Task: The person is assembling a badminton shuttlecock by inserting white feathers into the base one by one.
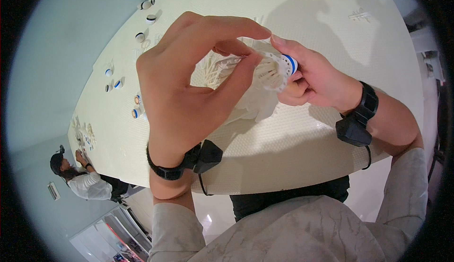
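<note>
My right hand [318, 75] grips a partly built shuttlecock [290, 65] by its white cork head with a blue band. Its open, holed white collar faces left, with pale stems visible inside. My left hand [172, 80] arches over from the left, thumb and a finger pinched together at the collar's edge. Whatever lies between those fingertips is hidden. The left index fingertip meets the right thumb tip. Beneath the hands is a heap of thin white plastic pieces [212, 75], partly covered by my left hand, beside a crumpled translucent white bag [253, 107].
Several loose cork heads with dark or blue bands, including one dark-banded head [151, 19], lie along the left of the pale textured table [283, 153]. White pieces [360, 15] lie at the far right. Another person [90, 182] works at the table's far left end.
</note>
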Demonstrator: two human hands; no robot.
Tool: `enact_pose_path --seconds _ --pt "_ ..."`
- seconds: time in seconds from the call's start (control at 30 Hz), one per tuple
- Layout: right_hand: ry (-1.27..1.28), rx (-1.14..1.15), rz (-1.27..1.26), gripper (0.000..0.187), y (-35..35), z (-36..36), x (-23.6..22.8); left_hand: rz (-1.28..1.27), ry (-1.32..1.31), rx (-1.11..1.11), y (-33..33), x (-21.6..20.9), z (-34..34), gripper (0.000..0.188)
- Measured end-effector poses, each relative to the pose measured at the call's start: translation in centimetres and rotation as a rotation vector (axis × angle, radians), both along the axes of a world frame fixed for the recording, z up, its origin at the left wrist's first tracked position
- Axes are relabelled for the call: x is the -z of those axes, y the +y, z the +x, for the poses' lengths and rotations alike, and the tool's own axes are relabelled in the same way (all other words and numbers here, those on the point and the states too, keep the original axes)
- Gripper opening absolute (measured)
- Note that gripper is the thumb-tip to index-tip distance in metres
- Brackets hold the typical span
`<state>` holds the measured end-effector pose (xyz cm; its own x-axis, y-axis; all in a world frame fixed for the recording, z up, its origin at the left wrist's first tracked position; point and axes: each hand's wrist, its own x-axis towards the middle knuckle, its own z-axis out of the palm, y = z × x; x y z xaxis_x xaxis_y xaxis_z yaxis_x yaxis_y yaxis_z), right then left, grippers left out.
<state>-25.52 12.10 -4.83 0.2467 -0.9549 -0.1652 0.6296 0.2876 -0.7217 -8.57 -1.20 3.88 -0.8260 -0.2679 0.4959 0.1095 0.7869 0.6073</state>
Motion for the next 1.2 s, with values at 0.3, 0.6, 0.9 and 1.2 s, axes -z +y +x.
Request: enact_pose_path --seconds 0.3,0.6,0.9,1.2 --pt "-0.003 -0.007 -0.011 0.066 0.0 -0.1 0.1 -0.017 -0.110 -0.065 0.0 -1.9 0.7 0.018" --pt "-0.013 -0.033 0.039 0.066 0.0 -0.2 0.0 -0.119 -0.112 -0.124 0.8 -1.0 0.0 0.015" --pt "0.019 -0.038 0.047 0.067 0.0 0.0 0.0 -0.024 -0.345 -0.140 1.0 -1.0 0.5 0.017" --pt "0.099 -0.007 0.049 0.067 0.1 0.3 -0.2 -0.013 -0.339 -0.101 1.1 -1.1 0.5 0.013"
